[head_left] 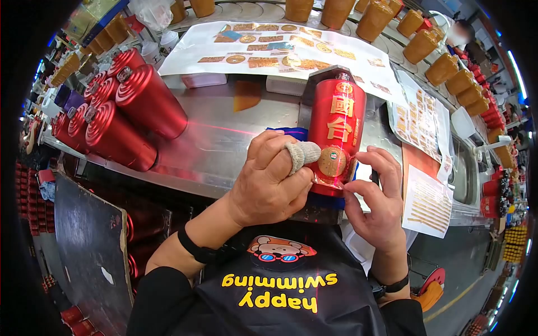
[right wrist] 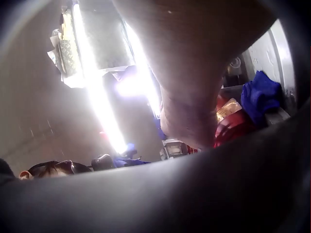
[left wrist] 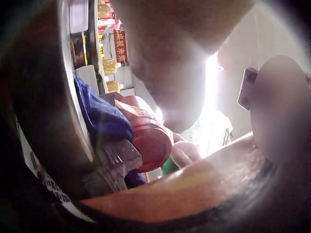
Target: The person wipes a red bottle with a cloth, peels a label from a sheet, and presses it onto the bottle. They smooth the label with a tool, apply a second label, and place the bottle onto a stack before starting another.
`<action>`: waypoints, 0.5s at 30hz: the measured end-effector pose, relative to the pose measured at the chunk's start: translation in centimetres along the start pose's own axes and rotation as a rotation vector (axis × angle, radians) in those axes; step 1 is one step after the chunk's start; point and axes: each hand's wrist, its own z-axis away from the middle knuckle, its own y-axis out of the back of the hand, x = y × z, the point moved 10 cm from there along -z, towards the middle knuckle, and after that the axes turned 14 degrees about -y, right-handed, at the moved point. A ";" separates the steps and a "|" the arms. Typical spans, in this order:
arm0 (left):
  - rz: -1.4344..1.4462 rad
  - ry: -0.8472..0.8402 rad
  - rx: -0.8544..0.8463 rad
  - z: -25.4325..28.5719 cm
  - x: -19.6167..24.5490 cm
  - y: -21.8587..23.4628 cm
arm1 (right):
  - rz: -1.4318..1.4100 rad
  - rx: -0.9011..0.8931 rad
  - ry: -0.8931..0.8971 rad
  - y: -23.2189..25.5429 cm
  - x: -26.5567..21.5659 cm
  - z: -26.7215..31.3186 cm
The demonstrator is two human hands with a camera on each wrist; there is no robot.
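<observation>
A red bottle with gold characters lies on a stand, its base towards me. Near the base, a transparent-edged label with a round gold medallion sits on its side. My left hand has its fingers bent; a knitted finger cover presses at the medallion's left edge. At the label's right side, my right hand pinches its edge between thumb and index finger. In the left wrist view the bottle's round red base shows beside the stand. Hidden behind the hand there is the label.
A blue cloth lies by the stand. Several red bottles stand at the left of the metal table. Sheets of gold labels lie at the back, with more label sheets at the right. Brown bottles line the conveyor behind.
</observation>
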 end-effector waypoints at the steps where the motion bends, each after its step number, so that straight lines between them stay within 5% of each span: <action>1: -0.013 -0.004 -0.004 0.1 0.0 0.0 | 0.003 0.000 0.003 0.1 -0.1 0.0; 15: 0.104 0.092 -0.001 -0.2 -0.4 -0.1 | -0.074 0.024 -0.041 -0.1 0.6 0.0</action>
